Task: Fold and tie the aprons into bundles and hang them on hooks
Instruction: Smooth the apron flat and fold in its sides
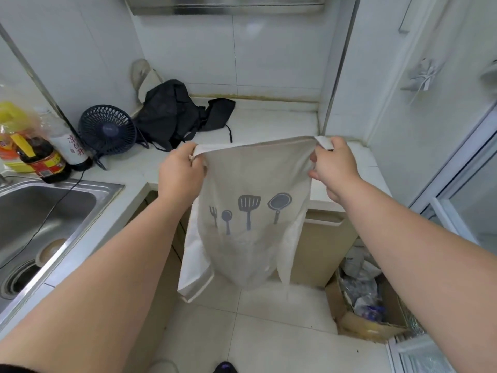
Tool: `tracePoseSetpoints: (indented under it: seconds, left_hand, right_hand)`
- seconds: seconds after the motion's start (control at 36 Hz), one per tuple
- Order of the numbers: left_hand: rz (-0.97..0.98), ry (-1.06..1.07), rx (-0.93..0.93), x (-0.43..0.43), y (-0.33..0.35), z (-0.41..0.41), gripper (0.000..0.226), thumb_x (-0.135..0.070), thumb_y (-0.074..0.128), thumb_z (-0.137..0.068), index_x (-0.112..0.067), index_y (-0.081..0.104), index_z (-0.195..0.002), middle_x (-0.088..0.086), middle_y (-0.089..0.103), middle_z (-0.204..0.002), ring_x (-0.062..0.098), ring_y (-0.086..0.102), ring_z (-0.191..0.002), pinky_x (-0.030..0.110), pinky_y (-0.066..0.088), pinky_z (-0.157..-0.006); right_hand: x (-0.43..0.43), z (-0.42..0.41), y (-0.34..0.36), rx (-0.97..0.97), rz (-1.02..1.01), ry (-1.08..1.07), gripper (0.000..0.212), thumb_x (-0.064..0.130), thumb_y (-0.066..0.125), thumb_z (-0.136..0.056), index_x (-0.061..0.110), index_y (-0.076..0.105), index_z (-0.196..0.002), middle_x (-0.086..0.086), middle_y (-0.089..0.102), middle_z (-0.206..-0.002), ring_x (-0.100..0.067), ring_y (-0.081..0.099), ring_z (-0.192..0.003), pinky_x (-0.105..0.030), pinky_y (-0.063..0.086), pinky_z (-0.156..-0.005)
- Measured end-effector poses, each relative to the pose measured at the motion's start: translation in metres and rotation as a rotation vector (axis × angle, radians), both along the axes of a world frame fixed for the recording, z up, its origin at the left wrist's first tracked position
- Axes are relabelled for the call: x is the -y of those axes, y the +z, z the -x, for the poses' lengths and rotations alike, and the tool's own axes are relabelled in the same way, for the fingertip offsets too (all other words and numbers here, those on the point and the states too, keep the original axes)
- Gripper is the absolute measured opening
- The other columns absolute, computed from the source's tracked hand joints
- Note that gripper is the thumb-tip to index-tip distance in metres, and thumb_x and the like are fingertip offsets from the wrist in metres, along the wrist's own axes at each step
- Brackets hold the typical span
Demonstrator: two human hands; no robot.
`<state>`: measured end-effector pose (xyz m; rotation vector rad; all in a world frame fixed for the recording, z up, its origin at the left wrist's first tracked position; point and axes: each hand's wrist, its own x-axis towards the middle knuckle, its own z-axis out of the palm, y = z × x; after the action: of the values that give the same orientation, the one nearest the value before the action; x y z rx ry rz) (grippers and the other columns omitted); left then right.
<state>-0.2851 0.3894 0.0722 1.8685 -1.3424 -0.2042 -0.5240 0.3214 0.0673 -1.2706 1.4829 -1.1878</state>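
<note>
Both arms reach forward at about the same height, wrists well apart, stretching the apron (250, 181) out flat in the air in front of the counter (269, 122). The left hand (181, 170) shows its back, its fingers curled round the apron's top left corner. The right hand (334, 165) pinches the top right corner, a strap end poking up above the knuckles, while its lower fingers stick out loosely toward the cloth. The apron is beige with a grey fork, spoon, spatula and pan printed on it. It hangs down over the cabinet fronts, its lower sides folded inward.

On the counter behind it a black apron (172, 114) lies crumpled against the wall, with a pale cloth (142, 74) propped in the corner behind it. A small dark fan (107, 129) stands just beside it.

The steel sink (40, 208) at left holds a drain strainer, and the fan's cord runs across it. Bottles (40, 157) crowd its far edge. A cardboard box (357, 321) on the floor at right is full of crumpled plastic bags.

The left fingertips are hidden behind the cloth. A pale tied shape (422, 76) hangs on the right wall, too blurred to say what it is. The upper arms are cut off by the frame's edge.
</note>
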Motion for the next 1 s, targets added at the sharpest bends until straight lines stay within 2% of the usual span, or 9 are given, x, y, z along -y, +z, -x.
tracePoseSetpoints:
  seconds: [0.08,0.25,0.31,0.47,0.56,0.64,0.75,0.92,1.0]
  left_hand:
    - [0.000,0.048,0.061,0.009,0.001,0.007,0.023,-0.019,0.038,-0.099,-0.005,0.056,-0.104,0.013,0.058,-0.090,0.027,0.045,-0.081,0.031,0.032,-0.066]
    - [-0.139,0.237,0.319,0.026,0.010,0.024,0.012,-0.016,0.033,-0.100,-0.009,0.036,-0.092,0.006,0.038,-0.068,0.030,0.039,-0.068,0.034,0.025,-0.054]
    - [-0.083,0.238,0.222,0.037,0.015,0.028,0.012,-0.018,0.032,-0.101,-0.009,0.038,-0.094,0.005,0.040,-0.071,0.030,0.040,-0.076,0.036,0.029,-0.060]
    - [0.167,0.093,-0.497,0.080,0.031,0.037,0.016,-0.022,0.038,-0.101,-0.020,0.053,-0.107,-0.006,0.053,-0.092,0.014,0.049,-0.086,0.026,0.039,-0.072]
    - [0.179,0.000,-0.751,0.113,0.033,0.028,0.022,-0.027,0.047,-0.098,-0.026,0.056,-0.119,-0.007,0.056,-0.108,0.013,0.050,-0.097,0.023,0.042,-0.081]
    - [0.148,-0.086,-0.784,0.157,0.033,0.014,0.039,-0.026,0.045,-0.099,-0.031,0.046,-0.138,-0.010,0.051,-0.126,0.009,0.047,-0.110,0.022,0.038,-0.090]
    - [0.106,-0.165,-0.757,0.216,0.033,-0.004,0.049,-0.025,0.044,-0.098,-0.033,0.036,-0.146,-0.015,0.043,-0.138,0.006,0.040,-0.122,0.024,0.033,-0.099]
    - [0.039,-0.220,-0.709,0.325,0.046,-0.031,0.052,-0.024,0.039,-0.098,-0.040,0.030,-0.147,-0.013,0.042,-0.123,0.005,0.049,-0.105,0.015,0.038,-0.077]
    - [0.028,-0.266,-0.712,0.383,0.059,-0.047,0.054,-0.023,0.042,-0.096,-0.043,0.031,-0.145,-0.009,0.049,-0.126,0.010,0.051,-0.111,0.018,0.042,-0.085]
  right_hand:
    - [0.007,0.004,0.004,-0.004,0.012,0.029,0.011,0.015,0.041,-0.092,0.024,0.044,-0.087,-0.004,0.051,-0.081,-0.022,0.048,-0.076,-0.052,0.050,-0.092]
    - [0.026,0.009,0.013,-0.087,0.102,0.044,0.019,0.017,0.041,-0.091,0.027,0.035,-0.075,-0.009,0.051,-0.086,-0.024,0.045,-0.074,-0.040,0.045,-0.067]
    - [0.036,0.011,0.019,-0.084,0.138,0.034,0.018,0.017,0.038,-0.091,0.027,0.036,-0.076,-0.009,0.053,-0.091,-0.025,0.048,-0.081,-0.042,0.048,-0.071]
    - [0.075,0.000,0.027,-0.023,0.178,0.054,0.022,0.017,0.035,-0.095,0.029,0.036,-0.076,0.004,0.041,-0.080,-0.019,0.039,-0.079,-0.056,0.045,-0.097]
    - [0.105,-0.010,0.029,0.011,0.218,0.040,0.022,0.015,0.036,-0.095,0.029,0.036,-0.078,0.007,0.041,-0.079,-0.016,0.040,-0.079,-0.060,0.042,-0.097]
    - [0.146,-0.024,0.030,0.029,0.236,0.001,0.022,0.016,0.037,-0.096,0.028,0.034,-0.078,0.008,0.040,-0.079,-0.016,0.040,-0.079,-0.053,0.046,-0.093]
    - [0.200,-0.038,0.028,-0.072,0.277,-0.022,0.024,0.016,0.037,-0.098,0.025,0.030,-0.077,0.005,0.037,-0.074,-0.015,0.038,-0.069,-0.029,0.034,-0.061]
    - [0.297,-0.068,0.046,-0.230,0.304,-0.111,0.005,0.012,0.036,-0.098,0.013,0.041,-0.100,-0.003,0.045,-0.087,-0.017,0.041,-0.081,-0.029,0.028,-0.058]
    - [0.346,-0.084,0.061,-0.234,0.336,-0.150,0.003,0.012,0.037,-0.098,0.014,0.038,-0.096,-0.006,0.046,-0.093,-0.017,0.042,-0.081,-0.029,0.028,-0.058]
